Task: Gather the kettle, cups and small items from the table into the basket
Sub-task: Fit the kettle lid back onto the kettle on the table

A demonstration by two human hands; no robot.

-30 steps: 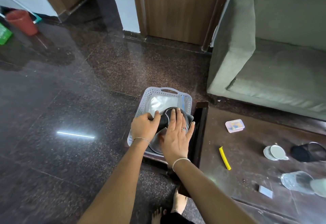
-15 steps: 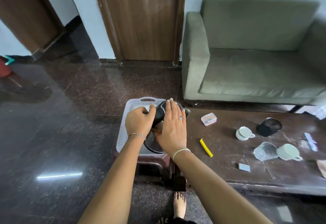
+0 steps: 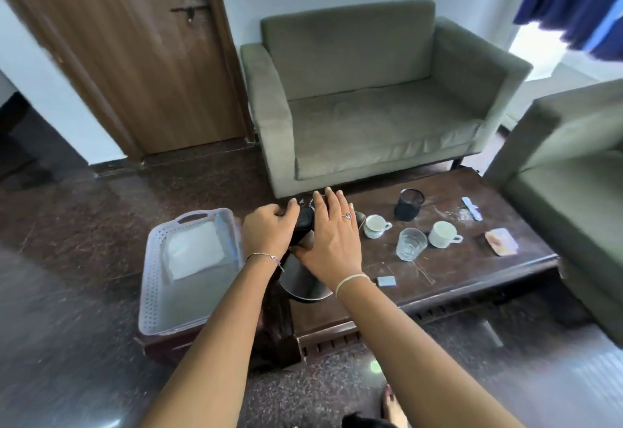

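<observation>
Just right of the basket (image 3: 150,276), the kettle (image 3: 300,281) tilts at the edge of the worktop (image 3: 455,269); the left hand (image 3: 268,230) curls round its black handle; the right hand (image 3: 332,245) lies flat-fingered on top; a cup (image 3: 375,225) and a glass (image 3: 410,244) stand farther right.

Single head cam, wide-angle, worn up top, looking fwd and down. High vantage, so a steep view onto the dark brown wooden coffee table (image 3: 448,269) right of centre and the pale grey perforated plastic basket (image 3: 148,279) left of centre, both near. Both forearms run in from the btm edge. Left hand (image 3: 268,232) and right hand (image 3: 332,242) meet mid-frame on the dark metal kettle (image 3: 300,281). Cam faces the far wall: olive-green fabric sofa (image 3: 371,124) straight ahead, brown wooden door (image 3: 135,56) top left. Straight lines bend twd the edges.
</observation>
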